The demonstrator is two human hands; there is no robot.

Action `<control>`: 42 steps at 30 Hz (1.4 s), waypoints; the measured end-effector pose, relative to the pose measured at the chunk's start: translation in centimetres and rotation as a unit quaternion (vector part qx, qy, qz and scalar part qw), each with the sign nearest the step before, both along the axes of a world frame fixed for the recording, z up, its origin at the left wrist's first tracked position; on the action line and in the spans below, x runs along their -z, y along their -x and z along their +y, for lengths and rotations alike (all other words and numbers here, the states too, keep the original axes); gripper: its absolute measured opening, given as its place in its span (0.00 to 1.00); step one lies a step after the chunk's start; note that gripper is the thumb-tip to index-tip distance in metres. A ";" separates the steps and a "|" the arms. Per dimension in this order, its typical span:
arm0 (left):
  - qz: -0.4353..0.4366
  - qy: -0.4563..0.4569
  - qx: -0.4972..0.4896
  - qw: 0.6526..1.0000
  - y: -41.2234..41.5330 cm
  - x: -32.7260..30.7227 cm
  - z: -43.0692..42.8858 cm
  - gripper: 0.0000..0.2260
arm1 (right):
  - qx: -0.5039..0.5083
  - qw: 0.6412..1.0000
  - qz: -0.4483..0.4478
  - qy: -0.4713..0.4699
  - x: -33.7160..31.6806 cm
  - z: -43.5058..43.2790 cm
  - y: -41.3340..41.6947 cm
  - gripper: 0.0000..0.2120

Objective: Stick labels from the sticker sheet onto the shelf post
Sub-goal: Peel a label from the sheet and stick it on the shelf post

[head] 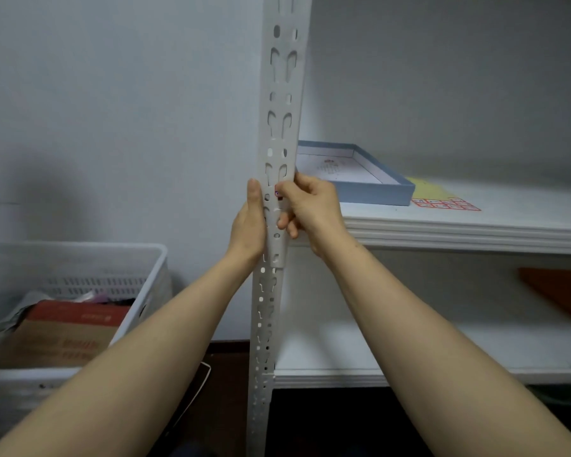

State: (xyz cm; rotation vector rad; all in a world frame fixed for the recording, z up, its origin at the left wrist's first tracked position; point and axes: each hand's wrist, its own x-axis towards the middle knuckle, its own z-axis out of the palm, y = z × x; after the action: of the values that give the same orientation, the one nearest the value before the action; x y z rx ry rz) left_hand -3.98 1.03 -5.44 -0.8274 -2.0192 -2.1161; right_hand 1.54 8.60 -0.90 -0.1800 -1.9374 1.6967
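- Gripping shelf post [279,127] w/ both hands at mid height; post stands upright at front-left corner of white shelving unit.
- L hand [249,225]: I clasp post's left edge, thumb straight up along it; fingers hidden behind post.
- R hand [310,209]: thumb presses small label [277,193] onto post face; other fingers curled against post just below.
- On upper shelf board [475,232]: sticker sheet [442,197], yellow w/ red-bordered labels, lying flat just right of blue-walled box lid [376,189].
- Lower left: white plastic basket [145,275] w/ cardboard box [63,331] inside.
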 end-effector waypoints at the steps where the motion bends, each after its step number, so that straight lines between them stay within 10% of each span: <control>1: 0.006 0.003 0.013 1.000 -0.1 0.0 0.0 0.33 | 0.009 1.000 -0.001 -0.007 0.0 0.0 0.1 0.06; 42: -0.043 0.010 0.007 0.999 -0.2 -0.1 -0.1 0.27 | 0.057 0.998 0.013 -0.010 0.3 -0.4 0.4 0.05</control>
State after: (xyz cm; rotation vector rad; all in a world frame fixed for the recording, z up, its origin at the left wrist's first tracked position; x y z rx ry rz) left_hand -3.77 0.89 -5.39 -0.7681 -2.0856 -2.1790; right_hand 1.14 8.16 -1.15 -0.2544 -1.8878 1.5966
